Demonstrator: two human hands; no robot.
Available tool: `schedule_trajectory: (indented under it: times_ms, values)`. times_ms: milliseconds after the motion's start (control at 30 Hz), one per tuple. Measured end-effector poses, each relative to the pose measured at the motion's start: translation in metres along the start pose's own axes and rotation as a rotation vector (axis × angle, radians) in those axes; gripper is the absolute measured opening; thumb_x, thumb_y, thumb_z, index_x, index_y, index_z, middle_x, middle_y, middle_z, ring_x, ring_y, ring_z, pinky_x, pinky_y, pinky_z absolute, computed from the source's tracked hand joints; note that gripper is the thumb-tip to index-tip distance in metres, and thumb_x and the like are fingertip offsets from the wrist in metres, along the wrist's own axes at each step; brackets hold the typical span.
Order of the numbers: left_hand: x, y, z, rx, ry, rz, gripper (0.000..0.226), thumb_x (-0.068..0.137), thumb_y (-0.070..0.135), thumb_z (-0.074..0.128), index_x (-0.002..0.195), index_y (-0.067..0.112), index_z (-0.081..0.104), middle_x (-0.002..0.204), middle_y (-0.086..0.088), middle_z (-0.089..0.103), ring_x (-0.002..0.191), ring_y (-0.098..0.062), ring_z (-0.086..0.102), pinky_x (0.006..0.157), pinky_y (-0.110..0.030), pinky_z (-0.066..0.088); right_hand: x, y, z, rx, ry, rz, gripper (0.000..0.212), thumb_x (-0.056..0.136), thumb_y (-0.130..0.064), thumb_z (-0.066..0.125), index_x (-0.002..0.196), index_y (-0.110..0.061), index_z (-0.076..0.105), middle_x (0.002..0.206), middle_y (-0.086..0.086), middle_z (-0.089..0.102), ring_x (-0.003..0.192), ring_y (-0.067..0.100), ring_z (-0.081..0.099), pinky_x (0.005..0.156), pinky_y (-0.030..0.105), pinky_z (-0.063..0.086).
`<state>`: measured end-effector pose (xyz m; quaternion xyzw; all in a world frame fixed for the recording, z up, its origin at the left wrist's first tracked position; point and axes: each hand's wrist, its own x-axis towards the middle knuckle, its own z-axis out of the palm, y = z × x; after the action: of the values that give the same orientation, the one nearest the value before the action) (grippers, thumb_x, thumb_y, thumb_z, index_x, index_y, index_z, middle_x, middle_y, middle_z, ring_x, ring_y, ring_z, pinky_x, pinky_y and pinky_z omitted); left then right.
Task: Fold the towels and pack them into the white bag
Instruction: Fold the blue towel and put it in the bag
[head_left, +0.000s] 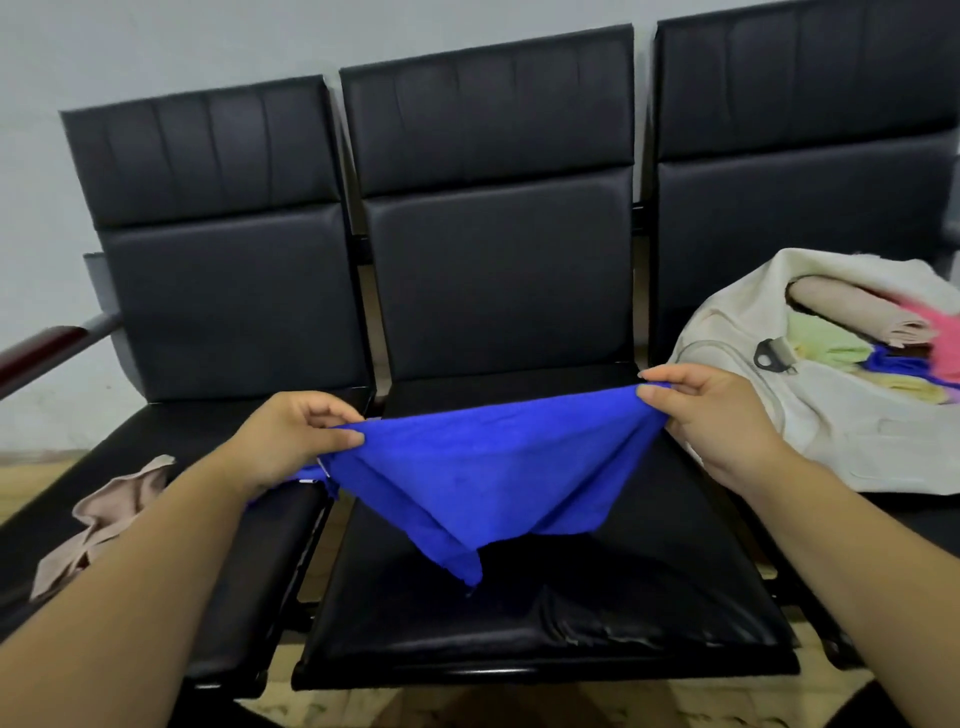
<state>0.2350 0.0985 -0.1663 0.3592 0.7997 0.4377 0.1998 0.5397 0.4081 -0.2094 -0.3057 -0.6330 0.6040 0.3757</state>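
Note:
A blue towel (483, 478) hangs stretched between my hands above the middle seat (649, 587), sagging to a point in the middle. My left hand (291, 436) pinches its left corner and my right hand (711, 415) pinches its right corner. The white bag (841, 431) lies open on the right seat, touching my right wrist. Inside it I see folded towels: a beige one (852, 312), a green one (826, 345), plus pink, blue and yellow ones. A crumpled beige towel (104, 519) lies on the left seat.
Three joined black padded seats with tall backrests (493, 208) stand against a pale wall. A dark red armrest (36, 353) sticks out at the far left. Pale floor shows below the seats.

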Motion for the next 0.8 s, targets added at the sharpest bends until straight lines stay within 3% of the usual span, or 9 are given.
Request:
schedule_trajectory:
  times_ms: [100, 233, 333, 433, 533, 633, 800]
  values:
    - [0.007, -0.012, -0.006, -0.153, 0.169, -0.041, 0.011, 0.080, 0.012, 0.084, 0.087, 0.019, 0.080, 0.088, -0.007, 0.077, 0.084, -0.023, 0.068, 0.081, -0.042, 0.052, 0.012, -0.003, 0.010, -0.022, 0.021, 0.005, 0.016, 0.085, -0.014, 0.078, 0.094, -0.027, 0.080, 0.098, 0.005, 0.078, 0.103, 0.026, 0.072, 0.099, 0.049, 0.055]
    - [0.024, -0.008, -0.010, -0.464, 0.277, -0.077, 0.007, 0.088, 0.009, 0.075, 0.093, 0.012, 0.078, 0.090, -0.010, 0.075, 0.088, -0.025, 0.066, 0.083, -0.041, 0.053, 0.034, -0.018, 0.030, -0.025, 0.041, -0.001, 0.015, 0.085, -0.016, 0.078, 0.094, -0.029, 0.079, 0.101, 0.002, 0.077, 0.103, 0.023, 0.072, 0.094, 0.044, 0.058]
    - [0.044, 0.010, -0.021, -0.533, 0.325, -0.070, 0.011, 0.094, 0.009, 0.069, 0.100, 0.016, 0.076, 0.094, -0.003, 0.077, 0.086, -0.016, 0.069, 0.077, -0.032, 0.055, 0.054, -0.042, 0.044, -0.023, 0.076, -0.017, 0.013, 0.087, -0.015, 0.077, 0.093, -0.027, 0.077, 0.101, 0.002, 0.076, 0.093, 0.019, 0.071, 0.078, 0.035, 0.058]
    - [0.073, 0.032, -0.037, -0.523, 0.377, -0.025, 0.012, 0.093, 0.010, 0.071, 0.096, 0.019, 0.078, 0.099, -0.006, 0.077, 0.085, -0.016, 0.068, 0.078, -0.032, 0.055, 0.078, -0.071, 0.056, -0.054, 0.110, -0.037, 0.016, 0.090, -0.017, 0.074, 0.102, -0.027, 0.075, 0.100, -0.001, 0.072, 0.077, 0.014, 0.062, 0.060, 0.027, 0.045]
    - [0.102, 0.057, -0.054, -0.510, 0.407, 0.042, 0.013, 0.090, 0.008, 0.073, 0.092, 0.020, 0.079, 0.102, -0.010, 0.077, 0.086, -0.019, 0.069, 0.081, -0.035, 0.055, 0.109, -0.097, 0.064, -0.028, 0.146, -0.065, 0.015, 0.089, -0.015, 0.075, 0.100, -0.025, 0.075, 0.102, 0.000, 0.072, 0.089, 0.017, 0.067, 0.074, 0.033, 0.055]
    - [0.125, 0.080, -0.068, -0.464, 0.441, 0.105, 0.012, 0.089, 0.012, 0.076, 0.092, 0.023, 0.080, 0.097, -0.004, 0.078, 0.094, -0.020, 0.071, 0.087, -0.039, 0.056, 0.138, -0.122, 0.067, -0.010, 0.169, -0.107, 0.013, 0.088, -0.015, 0.076, 0.096, -0.026, 0.075, 0.102, 0.001, 0.073, 0.097, 0.019, 0.070, 0.088, 0.039, 0.059]
    - [0.141, 0.099, -0.075, -0.481, 0.441, 0.192, 0.015, 0.089, 0.008, 0.074, 0.091, 0.022, 0.078, 0.083, 0.002, 0.078, 0.086, -0.017, 0.068, 0.083, -0.037, 0.056, 0.162, -0.146, 0.058, 0.037, 0.191, -0.180, 0.013, 0.086, -0.018, 0.079, 0.094, -0.028, 0.076, 0.098, 0.001, 0.075, 0.097, 0.021, 0.072, 0.089, 0.041, 0.060]
